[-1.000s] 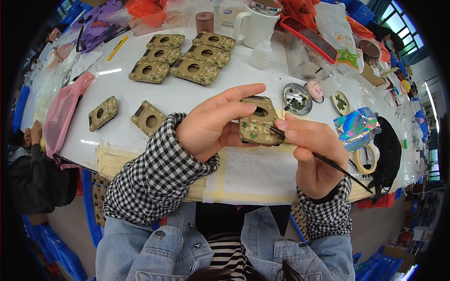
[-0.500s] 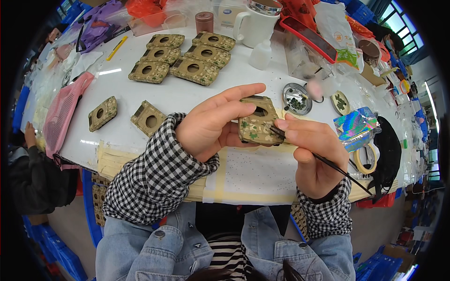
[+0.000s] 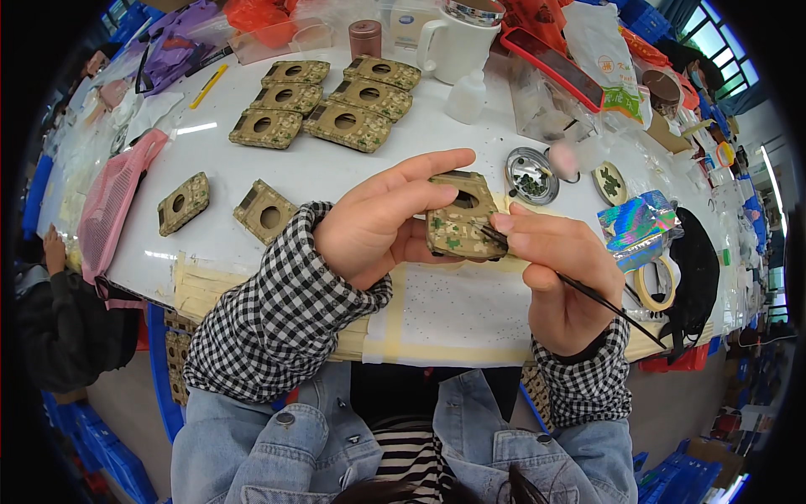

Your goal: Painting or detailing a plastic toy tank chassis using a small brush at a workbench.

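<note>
Camouflage model hull [image 3: 453, 239] in hand: in the head view, a worker at a crowded white table [image 3: 470, 151] holds the piece above a white paper sheet [image 3: 466, 307] edged with tape. The left hand [image 3: 361, 227] grips the hull by its left side, thumb and fingers closed on it, one finger stretched out clear above. The right hand [image 3: 571, 277] pinches slim dark tweezers [image 3: 606, 305] between thumb and fingertips, their points at the hull's right side, near its lower corner. Whether the points hold anything is too small to tell.

The step in hand appears to be fine detail work on that corner; the next move would call for a steady hull and light pressure at the points. Beyond the right hand, a round dish [image 3: 529, 158] holds small dark green pieces [image 3: 531, 183]. Six similar hulls [image 3: 365, 134] sit grouped farther back, and two loose hulls [image 3: 193, 202] lie to the left.
</note>
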Available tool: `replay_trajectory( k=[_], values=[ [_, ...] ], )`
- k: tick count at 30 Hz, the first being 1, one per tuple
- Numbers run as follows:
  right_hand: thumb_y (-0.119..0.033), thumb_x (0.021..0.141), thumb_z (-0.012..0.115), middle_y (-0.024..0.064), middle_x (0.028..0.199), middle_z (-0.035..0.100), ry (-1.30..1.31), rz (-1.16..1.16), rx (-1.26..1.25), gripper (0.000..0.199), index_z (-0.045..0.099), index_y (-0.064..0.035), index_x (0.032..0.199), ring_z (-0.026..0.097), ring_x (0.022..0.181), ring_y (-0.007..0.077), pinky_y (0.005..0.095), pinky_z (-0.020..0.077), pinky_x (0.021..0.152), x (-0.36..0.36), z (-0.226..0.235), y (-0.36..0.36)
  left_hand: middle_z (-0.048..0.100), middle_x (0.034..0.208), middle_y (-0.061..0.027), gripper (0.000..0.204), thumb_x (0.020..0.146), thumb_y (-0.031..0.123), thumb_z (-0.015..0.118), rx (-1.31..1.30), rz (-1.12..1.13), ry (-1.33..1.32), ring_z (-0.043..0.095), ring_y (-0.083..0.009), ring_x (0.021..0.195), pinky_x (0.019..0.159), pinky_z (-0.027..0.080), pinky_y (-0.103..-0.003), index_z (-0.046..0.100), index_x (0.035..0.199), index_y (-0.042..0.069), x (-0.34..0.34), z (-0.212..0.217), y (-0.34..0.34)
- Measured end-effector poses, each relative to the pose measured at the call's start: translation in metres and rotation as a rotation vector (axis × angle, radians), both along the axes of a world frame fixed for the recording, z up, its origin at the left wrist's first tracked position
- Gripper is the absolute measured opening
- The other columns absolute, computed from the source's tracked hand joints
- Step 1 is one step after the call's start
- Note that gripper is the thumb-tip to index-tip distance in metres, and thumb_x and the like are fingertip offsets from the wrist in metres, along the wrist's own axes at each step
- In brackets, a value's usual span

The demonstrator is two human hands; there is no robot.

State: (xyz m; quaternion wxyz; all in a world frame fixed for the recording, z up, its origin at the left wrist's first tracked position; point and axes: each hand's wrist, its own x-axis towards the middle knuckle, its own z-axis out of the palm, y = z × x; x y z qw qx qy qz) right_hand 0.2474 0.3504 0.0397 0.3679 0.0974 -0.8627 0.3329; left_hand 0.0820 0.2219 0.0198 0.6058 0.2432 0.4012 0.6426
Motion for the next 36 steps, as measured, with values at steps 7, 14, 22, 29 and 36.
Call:
replay_trajectory(
  k=[7,14,22,29,36],
  values=[
    [-0.023,0.092,0.058,0.0148,0.1,0.067,0.217,-0.029,-0.272,0.028,0.058,0.0025,0.105,0.065,0.088,0.0256,0.0374,0.0501,0.086,0.004,-0.004,0.0,0.054,0.123,-0.0121,0.052,0.094,0.017,0.042,0.036,-0.015,0.002,0.058,-0.0192,0.109,0.091,0.051,-0.035,0.029,0.142,0.004,0.002,0.003,0.002],
    [-0.005,0.09,0.054,0.0104,0.087,0.058,0.147,-0.213,-0.215,0.009,0.055,0.0013,0.097,0.051,0.081,0.0153,0.0271,0.0404,0.075,0.015,0.018,0.01,0.053,0.128,-0.0152,0.051,0.093,0.014,0.043,0.086,-0.032,0.063,0.057,-0.02,0.113,0.094,0.048,-0.034,0.031,0.141,0.001,0.002,0.001,0.006],
    [-0.006,0.078,0.069,0.0076,0.075,0.048,0.203,-0.538,0.286,0.014,0.057,-0.004,0.086,0.045,0.068,0.0212,0.03,0.0374,0.061,0.023,-0.009,0.045,0.052,0.129,-0.0166,0.062,0.09,0.012,0.049,0.129,0.021,0.357,0.056,-0.0183,0.113,0.089,0.05,-0.029,0.021,0.145,0.005,0.006,0.004,0.005],
    [-0.007,0.073,0.073,0.0078,0.07,0.046,0.05,-0.33,0.247,0.016,0.066,-0.0043,0.087,0.046,0.063,0.0226,0.0319,0.0382,0.057,0.014,-0.014,0.051,0.052,0.129,-0.0149,0.055,0.089,0.013,0.05,0.071,0.19,0.259,0.061,-0.0191,0.105,0.09,0.052,-0.034,0.028,0.138,0.0,-0.004,0.002,0.016],
    [-0.006,0.072,0.073,0.0068,0.069,0.052,-0.055,-0.268,0.261,0.013,0.065,-0.006,0.083,0.052,0.066,0.0234,0.033,0.0427,0.059,0.01,-0.015,0.052,0.056,0.124,-0.0168,0.042,0.093,0.014,0.044,0.152,0.298,0.234,0.06,-0.0215,0.108,0.091,0.052,-0.035,0.037,0.131,-0.002,-0.016,0.028,0.035]
  ],
)
